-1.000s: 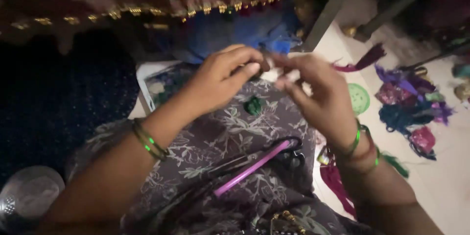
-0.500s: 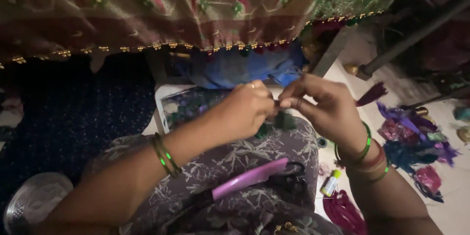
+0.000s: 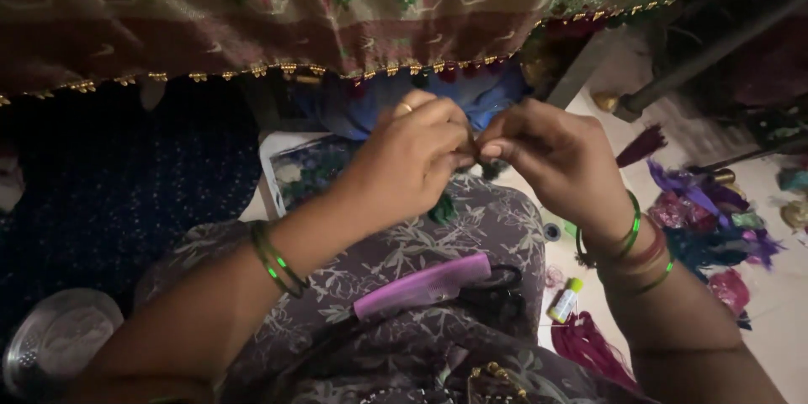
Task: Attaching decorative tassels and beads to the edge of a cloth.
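Note:
My left hand (image 3: 412,164) and my right hand (image 3: 551,156) meet fingertip to fingertip above my knee, pinching something small between them; what it is stays hidden by the fingers. A bit of dark green thread (image 3: 442,210) hangs just under the left hand. Green bangles ring both wrists, and a ring shows on the left hand. A purple comb (image 3: 421,286) lies across my lap on the grey floral cloth (image 3: 497,219), beside black scissors (image 3: 497,290).
An embroidered cloth with gold trim (image 3: 337,8) hangs across the top. Tufts of purple, blue and pink thread (image 3: 715,223) lie on the floor at right, with a small yellow tube (image 3: 564,301). A metal bowl (image 3: 55,341) sits at lower left.
The view has tilted down, so the hanging cloth fills more of the top. Both hands stay joined and have drawn a little closer together over the knee.

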